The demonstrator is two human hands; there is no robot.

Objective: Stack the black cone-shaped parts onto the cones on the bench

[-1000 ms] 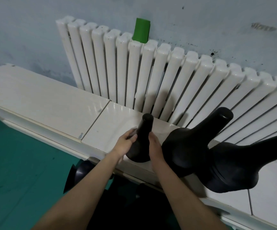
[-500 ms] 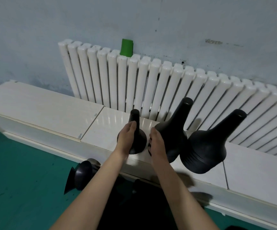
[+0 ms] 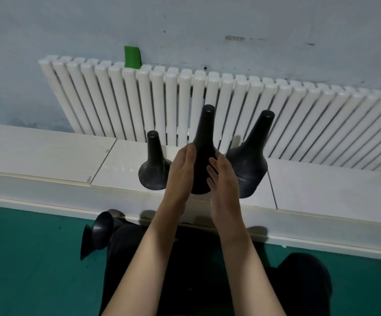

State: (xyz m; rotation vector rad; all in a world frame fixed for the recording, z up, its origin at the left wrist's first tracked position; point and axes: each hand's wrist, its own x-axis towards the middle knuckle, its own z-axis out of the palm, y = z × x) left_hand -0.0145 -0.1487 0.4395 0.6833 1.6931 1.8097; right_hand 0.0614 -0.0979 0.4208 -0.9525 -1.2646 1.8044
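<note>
Three black cone-shaped stacks stand on the white bench (image 3: 48, 156). The left cone (image 3: 154, 166) is short and stands alone. The middle cone stack (image 3: 204, 135) is taller, and the right cone stack (image 3: 252, 160) leans to the right. My left hand (image 3: 182, 172) lies flat along the middle stack's left side with straight fingers. My right hand (image 3: 221, 179) is at that stack's right side, fingers spread and not closed around it. Another black cone part (image 3: 98, 233) lies on its side on the floor below the bench.
A white column radiator (image 3: 276, 115) runs along the wall right behind the cones, with a green piece (image 3: 132, 57) on top. The floor (image 3: 25, 270) is green. My dark-clothed legs (image 3: 196, 270) fill the space under my arms.
Both hands have let go of the left cone, which now stands free, and have moved right to flank the middle stack. The camera has pulled back and tilted down.
</note>
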